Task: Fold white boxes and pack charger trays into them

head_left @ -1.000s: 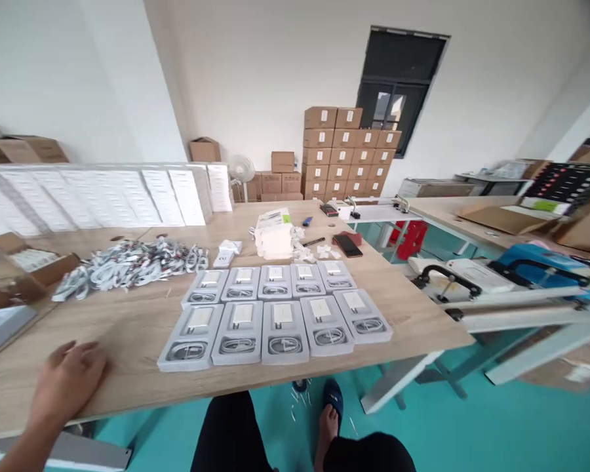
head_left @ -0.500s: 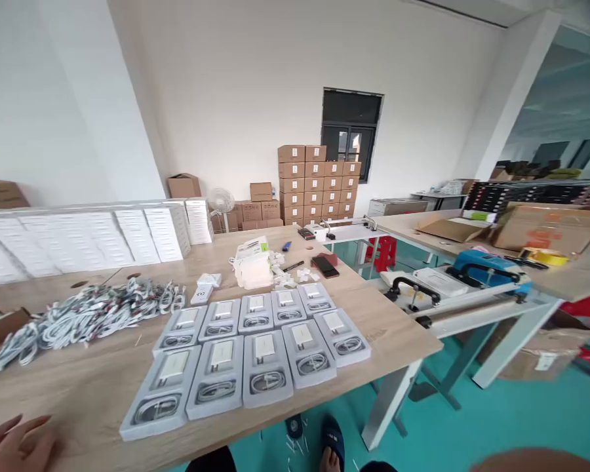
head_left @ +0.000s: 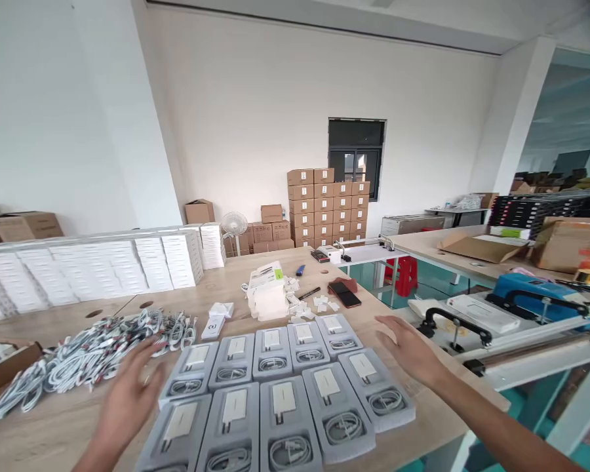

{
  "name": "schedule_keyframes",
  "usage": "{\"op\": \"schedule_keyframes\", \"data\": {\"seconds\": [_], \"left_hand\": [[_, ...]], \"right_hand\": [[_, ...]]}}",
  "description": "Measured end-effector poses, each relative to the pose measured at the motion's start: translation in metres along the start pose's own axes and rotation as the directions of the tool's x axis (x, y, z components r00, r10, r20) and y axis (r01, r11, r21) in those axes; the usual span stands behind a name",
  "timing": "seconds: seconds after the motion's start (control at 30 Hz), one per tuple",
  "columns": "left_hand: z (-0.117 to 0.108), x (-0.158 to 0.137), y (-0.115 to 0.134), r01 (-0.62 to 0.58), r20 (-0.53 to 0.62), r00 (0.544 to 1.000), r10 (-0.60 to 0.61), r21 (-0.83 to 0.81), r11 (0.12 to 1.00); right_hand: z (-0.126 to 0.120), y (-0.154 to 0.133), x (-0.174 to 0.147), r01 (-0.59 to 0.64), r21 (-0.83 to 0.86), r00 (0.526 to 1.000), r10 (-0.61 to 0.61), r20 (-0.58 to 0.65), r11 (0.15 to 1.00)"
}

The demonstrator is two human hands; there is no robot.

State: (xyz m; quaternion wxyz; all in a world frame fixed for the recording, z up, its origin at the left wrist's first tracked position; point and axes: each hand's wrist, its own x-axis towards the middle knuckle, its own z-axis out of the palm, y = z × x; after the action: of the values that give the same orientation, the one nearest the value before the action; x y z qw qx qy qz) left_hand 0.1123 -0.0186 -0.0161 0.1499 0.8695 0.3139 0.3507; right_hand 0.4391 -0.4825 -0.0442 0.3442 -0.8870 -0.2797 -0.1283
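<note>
Cable pile (head_left: 83,357) far left on table (head_left: 413,314), left hand (head_left: 130,400) open, empty, hovering at left edge of grey trays (head_left: 275,387), trays mid-table in two rows, right hand (head_left: 408,351) open, empty, just right of them.

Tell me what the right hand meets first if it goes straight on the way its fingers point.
The right hand points left and away, so probably the far-right tray in the back row; depth is unclear.

The left hand (head_left: 132,387) is motion-blurred; the nearest trays (head_left: 285,432) are cut off below.
</note>
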Motion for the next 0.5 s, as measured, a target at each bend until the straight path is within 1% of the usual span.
{"op": "schedule_keyframes", "data": {"seconds": [0.03, 0.07, 0.1, 0.13, 0.17, 0.2, 0.27, 0.3, 0.37, 0.43, 0.5], "left_hand": [[0.013, 0.021, 0.034, -0.073, 0.075, 0.994, 0.076, -0.050, 0.996], [0.030, 0.042, 0.065, -0.145, 0.150, 0.976, 0.156, -0.078, 0.986], [0.049, 0.064, 0.092, -0.190, 0.186, 0.961, 0.204, -0.093, 0.977], [0.069, 0.085, 0.113, -0.216, 0.210, 0.950, 0.233, -0.102, 0.971], [0.091, 0.105, 0.130, -0.233, 0.226, 0.941, 0.250, -0.102, 0.967], [0.113, 0.124, 0.142, -0.248, 0.243, 0.933, 0.265, -0.098, 0.964], [0.154, 0.150, 0.158, -0.277, 0.276, 0.916, 0.290, -0.089, 0.957], [0.172, 0.158, 0.162, -0.291, 0.299, 0.905, 0.302, -0.082, 0.953], [0.200, 0.162, 0.166, -0.327, 0.332, 0.883, 0.330, -0.067, 0.943], [0.215, 0.155, 0.165, -0.369, 0.334, 0.871, 0.361, -0.042, 0.928], [0.220, 0.145, 0.161, -0.416, 0.305, 0.866, 0.397, -0.006, 0.910]], "right_hand": [[0.014, 0.031, 0.003, -0.063, -0.100, 0.997, 0.058, -0.050, 0.993], [0.028, 0.062, 0.003, -0.119, -0.184, 0.991, 0.106, -0.079, 0.976], [0.043, 0.090, 0.001, -0.180, -0.256, 0.982, 0.160, -0.098, 0.950], [0.056, 0.114, -0.001, -0.226, -0.315, 0.974, 0.211, -0.080, 0.922], [0.067, 0.133, -0.005, -0.255, -0.330, 0.967, 0.245, -0.071, 0.909], [0.075, 0.145, -0.007, -0.248, -0.356, 0.968, 0.243, -0.058, 0.901], [0.082, 0.156, -0.010, -0.236, -0.405, 0.969, 0.245, -0.030, 0.883], [0.083, 0.156, -0.010, -0.230, -0.433, 0.969, 0.247, -0.019, 0.872], [0.080, 0.151, -0.009, -0.236, -0.466, 0.965, 0.263, -0.008, 0.853], [0.076, 0.145, -0.007, -0.240, -0.471, 0.963, 0.271, -0.002, 0.849], [0.074, 0.141, -0.006, -0.244, -0.479, 0.959, 0.282, 0.007, 0.843]]}}
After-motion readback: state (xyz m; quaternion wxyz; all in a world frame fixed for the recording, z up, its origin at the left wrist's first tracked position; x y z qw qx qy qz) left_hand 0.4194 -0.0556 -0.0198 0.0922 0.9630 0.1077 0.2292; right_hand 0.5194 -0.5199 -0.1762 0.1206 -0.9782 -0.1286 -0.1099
